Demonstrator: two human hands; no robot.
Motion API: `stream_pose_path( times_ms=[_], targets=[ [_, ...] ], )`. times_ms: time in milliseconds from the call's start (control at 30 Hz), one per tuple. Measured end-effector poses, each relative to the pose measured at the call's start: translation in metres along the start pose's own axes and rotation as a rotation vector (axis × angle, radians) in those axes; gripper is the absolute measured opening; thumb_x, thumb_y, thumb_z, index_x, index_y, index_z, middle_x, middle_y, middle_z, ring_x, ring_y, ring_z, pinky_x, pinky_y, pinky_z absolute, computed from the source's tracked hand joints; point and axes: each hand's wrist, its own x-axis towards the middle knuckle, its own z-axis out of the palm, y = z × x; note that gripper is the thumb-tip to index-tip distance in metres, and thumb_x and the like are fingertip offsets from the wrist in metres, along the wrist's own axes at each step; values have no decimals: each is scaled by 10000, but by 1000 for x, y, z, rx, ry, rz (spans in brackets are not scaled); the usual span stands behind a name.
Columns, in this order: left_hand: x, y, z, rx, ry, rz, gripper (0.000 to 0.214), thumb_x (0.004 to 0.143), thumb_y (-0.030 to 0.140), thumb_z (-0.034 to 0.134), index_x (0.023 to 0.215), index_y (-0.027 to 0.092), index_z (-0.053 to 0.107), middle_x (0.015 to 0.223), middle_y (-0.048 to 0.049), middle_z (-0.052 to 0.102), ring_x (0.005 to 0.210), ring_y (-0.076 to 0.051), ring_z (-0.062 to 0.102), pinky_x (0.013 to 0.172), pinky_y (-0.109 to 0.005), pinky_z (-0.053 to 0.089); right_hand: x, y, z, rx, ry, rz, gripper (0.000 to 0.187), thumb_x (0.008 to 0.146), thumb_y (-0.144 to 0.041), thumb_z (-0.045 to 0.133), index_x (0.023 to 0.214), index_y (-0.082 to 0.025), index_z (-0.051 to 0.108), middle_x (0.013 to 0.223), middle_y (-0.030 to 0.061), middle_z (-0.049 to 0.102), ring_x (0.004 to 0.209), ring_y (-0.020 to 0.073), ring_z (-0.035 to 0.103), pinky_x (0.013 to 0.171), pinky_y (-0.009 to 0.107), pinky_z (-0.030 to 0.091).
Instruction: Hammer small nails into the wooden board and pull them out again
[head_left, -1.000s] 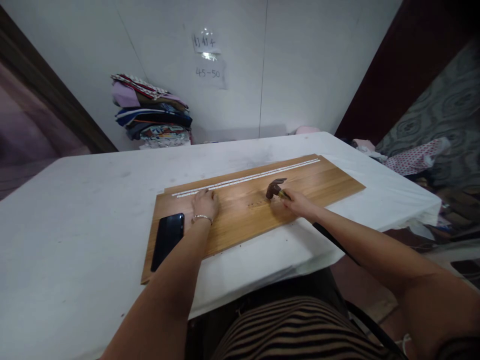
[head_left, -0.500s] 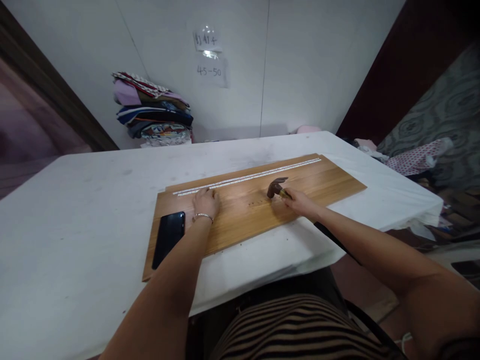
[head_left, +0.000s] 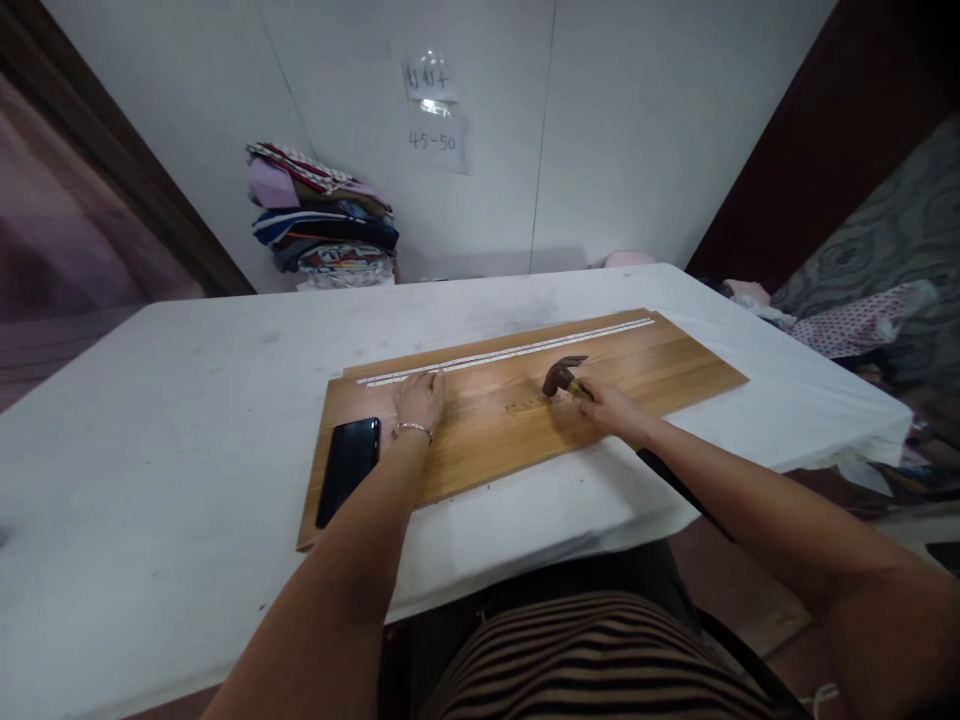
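Note:
A long wooden board lies on the white table. My right hand is closed around the handle of a hammer, just behind its dark head, which rests on the board beside a short row of small nails. My left hand lies on the board, a bracelet on its wrist and its fingertips at a pale strip that runs along the board's far edge. Whether these fingers pinch anything is hidden.
A black phone lies on the board's left end. A pile of folded cloth stands by the wall behind the table. Patterned fabric lies to the right, past the table's edge. Two paper notes hang on the wall.
The view has shifted a little, so everything sits further right in the picture. Both hands and the hammer keep their places on the board.

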Motion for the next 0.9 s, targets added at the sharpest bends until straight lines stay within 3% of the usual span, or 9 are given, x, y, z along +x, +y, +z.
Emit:
stream_pose_path(
  times_ms=[233, 433, 600, 900],
  targets=[
    [0, -7, -2, -409, 26, -251, 639, 1030, 516, 230, 1029, 188, 779, 1164, -145, 783, 1226, -293, 671, 1091, -402, 457, 0, 3, 2, -2, 17, 7, 124, 840, -219, 567, 932, -202, 647, 839, 58, 732, 749, 199, 633, 696, 269, 460],
    [-2, -18, 3, -674, 107, -278, 754, 1018, 613, 198, 996, 164, 803, 955, -122, 816, 1068, -272, 744, 1074, -403, 499, 0, 6, 0, -3, 15, 14, 68, 827, -277, 567, 836, -220, 603, 689, 25, 666, 626, 184, 591, 617, 274, 445],
    [1, -26, 6, -723, 107, -270, 712, 1003, 647, 251, 933, 204, 805, 904, -88, 817, 1001, -252, 762, 1049, -410, 522, -1, 6, 1, 63, 27, -15, 65, 808, -292, 579, 817, -228, 592, 618, 3, 622, 575, 173, 563, 553, 267, 421],
    [-16, -16, -10, -666, -78, -202, 679, 953, 710, 369, 964, 176, 789, 1032, -128, 815, 1132, -293, 728, 1118, -431, 475, -5, -5, -5, 165, -12, 55, 80, 844, -293, 564, 876, -220, 571, 665, -6, 617, 589, 150, 551, 581, 257, 429]
  ],
)
